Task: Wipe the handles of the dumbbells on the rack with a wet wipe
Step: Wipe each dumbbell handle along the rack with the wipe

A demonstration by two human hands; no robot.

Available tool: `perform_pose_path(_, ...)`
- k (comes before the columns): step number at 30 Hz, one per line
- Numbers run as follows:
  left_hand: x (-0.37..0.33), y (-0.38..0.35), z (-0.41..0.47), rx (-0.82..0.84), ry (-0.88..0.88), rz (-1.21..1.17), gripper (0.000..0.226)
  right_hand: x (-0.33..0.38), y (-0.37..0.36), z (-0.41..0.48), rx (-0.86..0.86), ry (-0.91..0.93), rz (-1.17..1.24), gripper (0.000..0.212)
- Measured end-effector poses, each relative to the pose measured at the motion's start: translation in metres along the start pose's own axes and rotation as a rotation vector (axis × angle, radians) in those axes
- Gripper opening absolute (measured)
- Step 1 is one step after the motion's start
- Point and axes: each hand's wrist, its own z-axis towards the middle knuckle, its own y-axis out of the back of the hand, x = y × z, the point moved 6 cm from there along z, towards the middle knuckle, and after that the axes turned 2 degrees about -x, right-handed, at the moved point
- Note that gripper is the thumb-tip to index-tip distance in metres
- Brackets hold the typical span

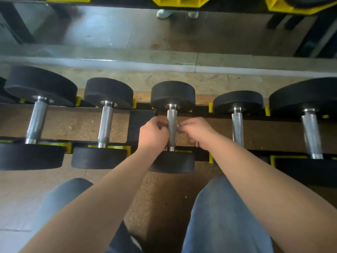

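Several black dumbbells with knurled steel handles lie across the rack (200,154). My two hands meet at the middle dumbbell's handle (172,115). My left hand (152,133) has its fingers curled against the handle's left side. My right hand (196,131) is curled at the handle's right side. It pinches a small pale piece of wet wipe (178,127) that touches the handle. Most of the wipe is hidden by the fingers, and it seems to run across to my left fingertips. The lower half of the handle shows between my hands.
Neighbouring dumbbell handles stand to the left (105,123) and right (238,128), with larger ones (36,121) (311,134) further out. Yellow cradles (211,106) hold the heads. My knees in blue jeans (222,216) are below the rack. A mirror (109,30) lies behind it.
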Motion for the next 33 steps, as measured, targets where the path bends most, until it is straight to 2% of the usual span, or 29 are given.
perform_pose_path(1, 0.001, 0.001, 0.0, 0.009, 0.018, -0.015, 0.023, 0.007, 0.007, 0.002, -0.118, 0.07, 0.051, 0.025)
perform_pose_path(3, 0.003, 0.002, 0.0, 0.025, 0.053, -0.032, 0.026, 0.023, 0.015, -0.003, -0.288, 0.247, -0.089, 0.025)
perform_pose_path(4, 0.006, 0.002, 0.001, 0.037, 0.07, -0.052, 0.027, 0.029, 0.015, -0.008, -0.316, 0.325, -0.184, 0.022)
perform_pose_path(5, 0.008, 0.001, 0.002, 0.052, 0.088, -0.079, 0.027, 0.032, 0.013, -0.015, -0.299, 0.379, -0.275, 0.018)
perform_pose_path(7, 0.009, 0.001, 0.002, 0.08, 0.127, -0.135, 0.03, 0.03, 0.006, -0.027, -0.143, 0.421, -0.414, 0.006)
perform_pose_path(9, 0.009, 0.001, 0.003, 0.088, 0.153, -0.167, 0.032, 0.026, -0.007, -0.036, 0.036, 0.419, -0.578, 0.013)
perform_pose_path(10, 0.009, 0.001, 0.004, 0.09, 0.161, -0.179, 0.032, 0.027, -0.012, -0.037, 0.061, 0.427, -0.624, 0.013)
perform_pose_path(12, 0.011, -0.001, 0.005, 0.099, 0.176, -0.222, 0.035, 0.038, -0.015, -0.032, -0.03, 0.455, -0.572, 0.004)
perform_pose_path(16, 0.012, 0.0, 0.004, 0.104, 0.189, -0.268, 0.038, 0.062, -0.002, -0.013, -0.384, 0.516, -0.486, 0.016)
perform_pose_path(18, 0.014, 0.0, 0.007, 0.105, 0.197, -0.299, 0.038, 0.06, 0.0, -0.012, -0.396, 0.488, -0.505, 0.018)
perform_pose_path(23, 0.018, -0.001, 0.008, 0.139, 0.168, -0.294, 0.036, 0.031, -0.023, -0.044, -0.078, 0.265, -0.574, 0.011)
perform_pose_path(24, 0.017, -0.002, 0.008, 0.139, 0.159, -0.29, 0.036, 0.029, -0.025, -0.044, -0.098, 0.232, -0.587, 0.011)
perform_pose_path(26, 0.015, -0.002, 0.01, 0.145, 0.148, -0.278, 0.036, 0.034, -0.02, -0.036, -0.271, 0.173, -0.486, 0.007)
perform_pose_path(29, 0.015, -0.002, 0.011, 0.159, 0.133, -0.279, 0.038, 0.046, -0.01, -0.018, -0.473, 0.109, -0.314, 0.016)
perform_pose_path(31, 0.015, 0.0, 0.01, 0.159, 0.108, -0.284, 0.038, 0.05, -0.008, -0.014, -0.483, 0.082, -0.343, 0.02)
perform_pose_path(33, 0.013, -0.001, 0.008, 0.168, 0.094, -0.276, 0.038, 0.046, -0.011, -0.024, -0.346, 0.01, -0.466, 0.014)
